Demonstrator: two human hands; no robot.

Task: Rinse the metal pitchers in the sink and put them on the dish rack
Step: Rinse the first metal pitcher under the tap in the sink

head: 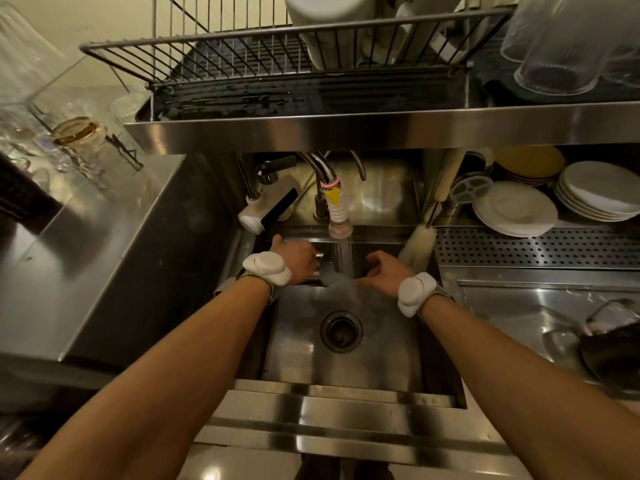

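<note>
Left hand (294, 259): grips blurred metal pitcher (327, 273) under the tap (339, 216), frame centre.
Right hand (384, 271): relaxed, holding nothing.

Stacked plates (515, 208) on counter (540, 249) beside sink (346, 393)

The sink (346, 368) and the surface (104, 237) are bare grey steel, and the drain ring (341, 330) is black. The tap hose (336, 209) is white and ribbed, with a yellow clip and a pink band. The dish rack (225, 53) is a grid of thin silver wires. The drain board (536, 245) carries rows of round holes. The front plates (512, 209) are white and the back plates (530, 164) yellow. The brush (417, 245) is cream. The wrist pads (266, 268) are white on green straps. The pitcher (327, 273) is a blurred dark grey.
</note>
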